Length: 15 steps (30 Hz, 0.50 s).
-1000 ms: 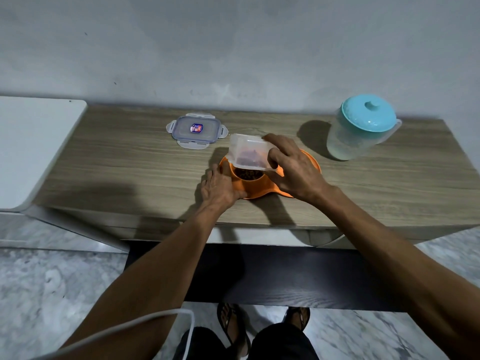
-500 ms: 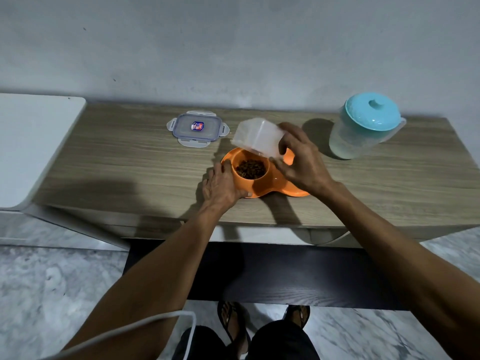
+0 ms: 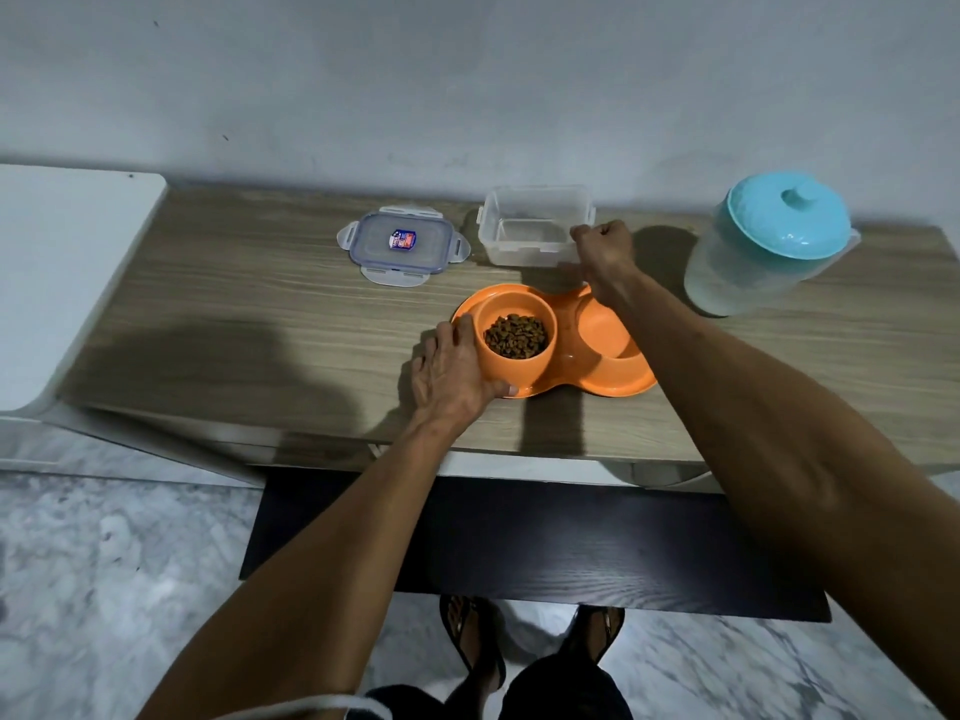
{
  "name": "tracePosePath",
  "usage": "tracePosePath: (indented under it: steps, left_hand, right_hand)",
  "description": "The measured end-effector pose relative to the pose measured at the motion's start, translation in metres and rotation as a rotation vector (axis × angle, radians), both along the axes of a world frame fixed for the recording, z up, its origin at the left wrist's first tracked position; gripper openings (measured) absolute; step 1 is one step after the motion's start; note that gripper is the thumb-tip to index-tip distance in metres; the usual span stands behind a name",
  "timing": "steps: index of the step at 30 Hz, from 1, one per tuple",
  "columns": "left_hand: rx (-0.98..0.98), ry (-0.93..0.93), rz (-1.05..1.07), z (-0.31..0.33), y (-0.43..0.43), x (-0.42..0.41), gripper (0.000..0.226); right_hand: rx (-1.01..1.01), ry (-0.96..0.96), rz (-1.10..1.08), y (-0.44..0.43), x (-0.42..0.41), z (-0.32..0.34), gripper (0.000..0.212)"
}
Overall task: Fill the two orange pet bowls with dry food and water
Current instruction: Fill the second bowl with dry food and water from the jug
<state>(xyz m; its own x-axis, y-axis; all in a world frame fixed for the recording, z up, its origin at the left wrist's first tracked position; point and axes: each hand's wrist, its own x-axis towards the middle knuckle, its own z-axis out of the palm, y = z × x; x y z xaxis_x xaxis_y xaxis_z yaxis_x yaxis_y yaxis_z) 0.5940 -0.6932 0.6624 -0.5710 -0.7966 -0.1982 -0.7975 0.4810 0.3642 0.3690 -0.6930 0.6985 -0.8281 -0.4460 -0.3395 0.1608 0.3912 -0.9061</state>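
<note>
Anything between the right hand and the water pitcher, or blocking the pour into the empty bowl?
Nothing visible. Bare tabletop separates the right hand from the pitcher. The empty bowl is open on top, though the right forearm crosses above it.

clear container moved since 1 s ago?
Yes. The clear container went from tipped over the left bowl to upright beside the lid.

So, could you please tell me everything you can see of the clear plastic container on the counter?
The clear plastic container is a roughly square, translucent tub with rounded corners and a thickened rim. It stands upright and open on the wooden counter near the wall, and looks empty. Its lid lies flat to its left, apart from it. The right hand is closed at its front right corner. The orange double bowl sits just in front.
</note>
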Motion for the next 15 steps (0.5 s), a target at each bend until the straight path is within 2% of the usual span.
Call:
tracePosePath:
  steps: [4, 9, 15]
  left_hand:
    - [-0.018, 0.001, -0.004, -0.001, 0.001, 0.000, 0.110]
    - [-0.011, 0.000, 0.007, -0.001, 0.001, 0.000, 0.109]
    - [-0.010, -0.007, 0.001, -0.001, 0.001, 0.000, 0.112]
  right_hand:
    - [-0.007, -0.096, -0.039, -0.014, -0.004, -0.008, 0.031]
    - [0.180, 0.047, -0.092, -0.023, -0.007, -0.014, 0.035]
    - [0.252, 0.142, -0.047, -0.009, -0.008, -0.010, 0.035]
